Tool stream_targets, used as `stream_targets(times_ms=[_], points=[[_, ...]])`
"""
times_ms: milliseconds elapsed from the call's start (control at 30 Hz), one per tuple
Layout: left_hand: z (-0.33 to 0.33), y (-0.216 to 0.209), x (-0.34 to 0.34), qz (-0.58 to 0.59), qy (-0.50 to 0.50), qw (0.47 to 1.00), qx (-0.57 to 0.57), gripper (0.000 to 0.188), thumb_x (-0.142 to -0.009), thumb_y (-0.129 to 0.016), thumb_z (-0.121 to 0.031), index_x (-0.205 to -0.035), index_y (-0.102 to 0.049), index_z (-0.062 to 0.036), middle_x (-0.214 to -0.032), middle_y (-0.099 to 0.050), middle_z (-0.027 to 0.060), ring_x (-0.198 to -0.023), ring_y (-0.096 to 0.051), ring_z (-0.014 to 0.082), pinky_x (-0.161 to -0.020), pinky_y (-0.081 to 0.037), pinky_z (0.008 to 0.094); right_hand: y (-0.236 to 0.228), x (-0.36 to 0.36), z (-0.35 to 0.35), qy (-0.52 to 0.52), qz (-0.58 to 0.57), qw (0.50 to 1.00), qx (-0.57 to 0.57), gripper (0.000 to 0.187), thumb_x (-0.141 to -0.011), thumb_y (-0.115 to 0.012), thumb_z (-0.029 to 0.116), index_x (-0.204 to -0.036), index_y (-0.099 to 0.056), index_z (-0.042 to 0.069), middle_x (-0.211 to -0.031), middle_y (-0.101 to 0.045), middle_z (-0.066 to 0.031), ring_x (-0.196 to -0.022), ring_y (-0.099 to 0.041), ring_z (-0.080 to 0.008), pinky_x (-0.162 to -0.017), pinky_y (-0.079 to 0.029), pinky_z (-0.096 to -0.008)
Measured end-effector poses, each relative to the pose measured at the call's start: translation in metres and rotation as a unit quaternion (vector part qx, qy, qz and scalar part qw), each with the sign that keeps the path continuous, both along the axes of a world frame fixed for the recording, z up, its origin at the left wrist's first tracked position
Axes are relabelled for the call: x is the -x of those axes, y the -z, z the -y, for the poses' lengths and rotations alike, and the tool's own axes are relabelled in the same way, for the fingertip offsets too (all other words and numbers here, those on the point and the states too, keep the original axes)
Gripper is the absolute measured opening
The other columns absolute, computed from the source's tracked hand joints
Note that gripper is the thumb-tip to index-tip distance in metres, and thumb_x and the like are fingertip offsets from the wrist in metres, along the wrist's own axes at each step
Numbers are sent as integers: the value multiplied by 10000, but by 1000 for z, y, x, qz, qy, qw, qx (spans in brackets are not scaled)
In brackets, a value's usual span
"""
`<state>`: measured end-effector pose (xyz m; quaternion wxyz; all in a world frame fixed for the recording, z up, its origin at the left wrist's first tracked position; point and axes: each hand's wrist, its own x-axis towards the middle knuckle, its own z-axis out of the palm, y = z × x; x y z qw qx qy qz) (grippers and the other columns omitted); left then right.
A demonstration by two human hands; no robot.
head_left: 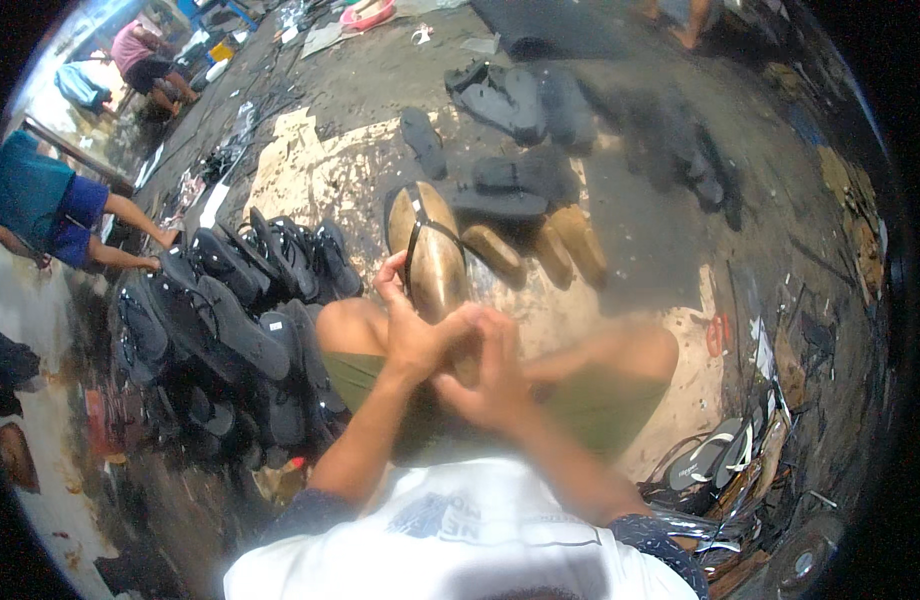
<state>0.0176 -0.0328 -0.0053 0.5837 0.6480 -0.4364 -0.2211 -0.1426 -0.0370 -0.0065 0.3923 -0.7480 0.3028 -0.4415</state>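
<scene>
A brown wooden shoe last [438, 262] with a thin black strap over it and a black sole along its edge is in front of me, toe end pointing away. My left hand [408, 328] is closed round its left side, fingers near the strap. At the near, heel end my right hand [492, 372] is closed round the last, its fingers slightly blurred. Just beyond lie more wooden lasts [552, 252] and a black sandal sole [500, 200]. Another single black sole [422, 142] rests on the stained cardboard.
Many black sandals [225, 315] are stacked at my left. Larger black soles [505, 100] lie farther off. At the right are a red-handled tool [717, 335], grey sandals [710, 460] and scraps. Other people [70, 205] are at the far left.
</scene>
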Motion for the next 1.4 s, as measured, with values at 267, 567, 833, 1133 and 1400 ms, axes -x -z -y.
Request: stream_targets(times_ms=[267, 567, 833, 1133, 1400], points=[[-14, -24, 26, -123, 84, 989, 8, 1029, -708, -902, -237, -1459, -216, -82, -1359, -432, 196, -1289, -480, 298, -1102, -423, 432, -48, -9, 95, -73, 4, 997, 29, 410, -873, -783, 216, -1225, -669, 38, -1041, -599, -169, -964, -617, -325, -835, -516, -402], [17, -83, 22, -377, 225, 858, 265, 1097, -822, -643, -581, -1613, -165, 9, -1586, -321, 304, -1377, -482, 425, -1158, -420, 516, 22, 18, 32, -294, 308, 594, -683, 630, -1051, -486, 417, -1570, -370, 81, -1358, -572, -166, -1130, -662, -282, -981, -563, -470], [-3, -67, -1, -358, 112, 925, 64, 813, -975, -517, -386, -1605, -198, 17, -1596, -351, 268, -1424, -446, 379, -1213, -342, 482, -44, 17, 39, -348, 348, 689, -532, 837, -950, -604, 280, -1615, -160, 32, -1499, -461, -205, -1341, -538, -312, -1107, -473, -483], [-16, -54, 11, -325, 159, 932, -19, 810, -975, -631, -131, -1609, -140, -16, -1448, -488, 203, -1317, -538, 289, -1078, -485, 400, -19, 12, 49, -249, 204, 842, -433, 769, -954, -623, 212, -1560, -207, -15, -1447, -458, -184, -1275, -529, -229, -1058, -478, -352], [-18, -53, 13, -142, 163, 975, -56, 1000, -943, -734, -259, -1624, -54, 13, -1611, -294, 215, -1461, -374, 298, -1201, -313, 435, 0, -7, 54, -138, 185, 922, -312, 681, -948, -673, 259, -1449, -300, -13, -1344, -477, -185, -1244, -498, -245, -1081, -419, -391]])
